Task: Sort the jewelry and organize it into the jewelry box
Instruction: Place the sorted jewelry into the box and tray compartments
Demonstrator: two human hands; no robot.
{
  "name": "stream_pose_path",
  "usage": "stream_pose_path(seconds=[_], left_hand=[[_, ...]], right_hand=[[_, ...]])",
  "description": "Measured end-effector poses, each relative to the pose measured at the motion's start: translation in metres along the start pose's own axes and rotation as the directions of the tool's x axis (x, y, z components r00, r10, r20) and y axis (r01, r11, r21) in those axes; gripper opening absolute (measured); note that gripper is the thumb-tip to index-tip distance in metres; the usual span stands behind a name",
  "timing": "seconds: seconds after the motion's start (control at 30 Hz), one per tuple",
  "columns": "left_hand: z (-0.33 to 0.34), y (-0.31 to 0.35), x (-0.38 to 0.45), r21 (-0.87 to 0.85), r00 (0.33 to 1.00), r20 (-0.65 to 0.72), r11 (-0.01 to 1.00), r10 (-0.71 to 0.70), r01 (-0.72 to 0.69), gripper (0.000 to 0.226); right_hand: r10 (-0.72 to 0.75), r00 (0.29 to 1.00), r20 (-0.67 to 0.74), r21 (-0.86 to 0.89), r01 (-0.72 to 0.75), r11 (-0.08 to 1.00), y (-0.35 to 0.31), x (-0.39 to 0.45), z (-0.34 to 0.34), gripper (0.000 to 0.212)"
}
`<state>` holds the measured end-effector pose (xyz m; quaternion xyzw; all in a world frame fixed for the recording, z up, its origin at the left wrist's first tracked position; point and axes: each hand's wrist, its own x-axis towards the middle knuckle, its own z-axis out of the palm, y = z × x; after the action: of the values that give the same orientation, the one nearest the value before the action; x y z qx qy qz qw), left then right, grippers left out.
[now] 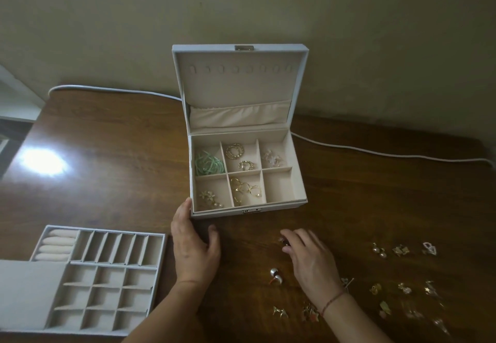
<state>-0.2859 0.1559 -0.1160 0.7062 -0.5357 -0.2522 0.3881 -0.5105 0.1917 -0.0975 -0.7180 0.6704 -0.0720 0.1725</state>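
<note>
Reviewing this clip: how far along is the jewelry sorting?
Partly done: five of six compartments in the jewelry box hold pieces; the front right one is empty. In hand: the right hand pinches a small piece; the left hand touches the box corner. Left: loose earrings on the table; the removable tray is unfilled.

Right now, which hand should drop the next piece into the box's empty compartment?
Right hand: it already pinches a small piece near the empty compartment. The left hand touches the jewelry box corner.

Access: open from the front, blocked behind.
Bare tabletop [112,171] lies left of the jewelry box [248,210]; its raised lid [236,85] blocks the rear, scattered earrings [402,289] crowd the right, tray [107,283] front-left.
</note>
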Motion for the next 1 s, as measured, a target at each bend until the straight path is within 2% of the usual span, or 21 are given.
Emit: stream_pose_path(seconds=[0.43, 0.6, 0.77, 0.83, 0.93, 1.0], left_hand=[[0.0, -0.003, 0.002, -0.012, 0.999, 0.011, 0.999, 0.033, -0.033, 0.077], [-0.001, -0.002, 0.001, -0.019, 1.0, 0.009, 1.0, 0.015, -0.015, 0.077], [0.0, -0.003, 0.0, -0.023, 1.0, 0.013, 1.0, 0.007, -0.006, 0.079], [0.001, -0.003, 0.0, -0.021, 1.0, 0.01, 1.0, 0.005, -0.005, 0.079], [0.001, -0.004, 0.0, -0.027, 1.0, 0.011, 1.0, 0.002, -0.002, 0.08], [0.001, -0.004, 0.0, -0.032, 1.0, 0.01, 0.999, -0.004, 0.004, 0.08]], right_hand=[[-0.029, 0.999, -0.035, 0.111, 0.033, 0.993, 0.0, -0.002, 0.006, 0.031], [0.065, 0.997, -0.045, 0.242, -0.052, 0.969, -0.002, -0.001, 0.001, 0.022], [0.037, 0.953, -0.301, 0.381, 0.085, 0.921, -0.022, 0.023, -0.041, 0.016], [0.052, 0.931, -0.36, 0.399, 0.104, 0.911, -0.027, 0.05, -0.058, 0.017], [0.042, 0.941, -0.335, 0.358, 0.087, 0.93, -0.031, 0.091, -0.069, 0.016], [0.05, 0.969, -0.241, 0.312, 0.028, 0.95, -0.033, 0.111, -0.068, 0.016]])
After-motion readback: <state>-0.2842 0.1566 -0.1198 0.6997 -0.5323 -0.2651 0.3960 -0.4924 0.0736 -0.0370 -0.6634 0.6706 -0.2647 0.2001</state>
